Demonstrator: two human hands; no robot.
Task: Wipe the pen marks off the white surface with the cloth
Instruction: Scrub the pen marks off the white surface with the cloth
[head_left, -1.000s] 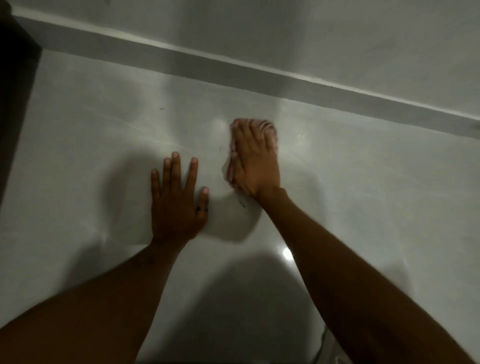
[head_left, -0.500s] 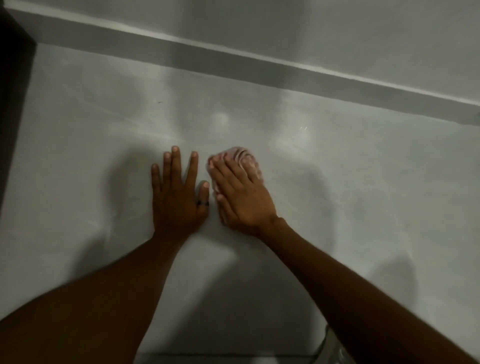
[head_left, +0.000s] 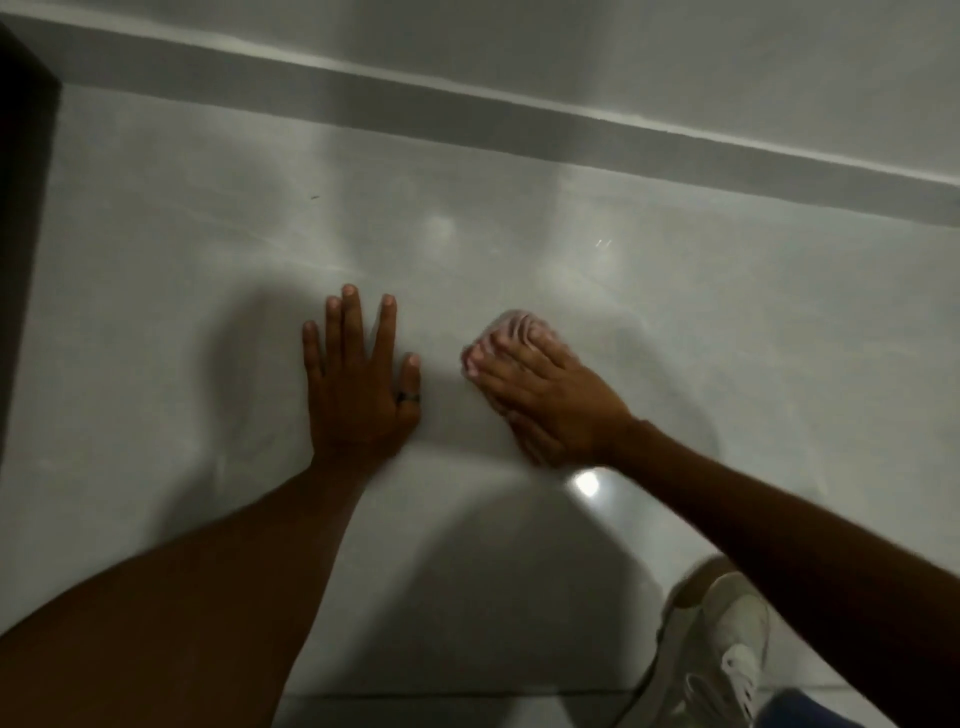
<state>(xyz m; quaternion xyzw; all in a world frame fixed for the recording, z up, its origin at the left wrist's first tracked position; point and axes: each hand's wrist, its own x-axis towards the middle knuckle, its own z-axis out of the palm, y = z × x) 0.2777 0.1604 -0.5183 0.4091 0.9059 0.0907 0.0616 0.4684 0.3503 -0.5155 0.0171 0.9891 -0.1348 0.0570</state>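
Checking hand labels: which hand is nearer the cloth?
Right. The right hand presses on the cloth; the left hand lies flat, apart from it.

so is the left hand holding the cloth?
No, the left hand lies flat and bare on the white surface; the cloth is under the right hand.

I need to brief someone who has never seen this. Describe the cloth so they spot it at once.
Start at the glossy white surface below the grey ledge. Two bare hands lie flat on it; go to the right hand. The cloth is the pale pinkish wad peeking out beyond its fingertips, the only soft, coloured thing there; the left hand covers nothing.
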